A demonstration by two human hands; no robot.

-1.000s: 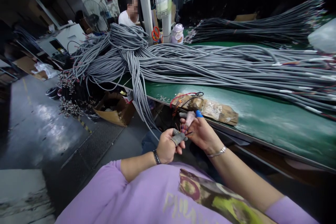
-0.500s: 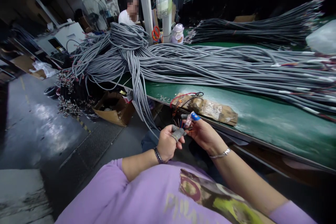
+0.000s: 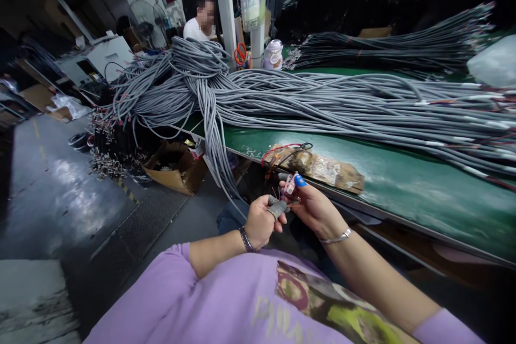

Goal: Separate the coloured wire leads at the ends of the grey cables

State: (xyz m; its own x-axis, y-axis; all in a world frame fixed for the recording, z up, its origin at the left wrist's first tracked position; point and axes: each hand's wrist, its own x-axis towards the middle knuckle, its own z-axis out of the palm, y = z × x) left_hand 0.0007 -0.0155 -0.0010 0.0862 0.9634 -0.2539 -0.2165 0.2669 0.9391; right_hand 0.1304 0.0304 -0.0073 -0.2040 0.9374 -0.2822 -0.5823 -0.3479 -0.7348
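Note:
Both my hands meet just below the front edge of the green bench. My left hand is a closed fist, its thumb in a grey finger cot, pinching the end of a grey cable with thin coloured wires fanning out. My right hand is closed too, holding a small white connector between finger cots, one of them blue, against those wire ends. The grey cable hangs down from the bench to my left hand.
A huge pile of grey cables covers the bench; more bundles lie behind. A taped cardboard pad with red and black wires sits at the bench edge. An open carton stands on the floor. Another person sits at the back.
My hands have stayed together below the bench edge, shifting slightly right. The right hand's fingers have turned the connector closer to the wire ends.

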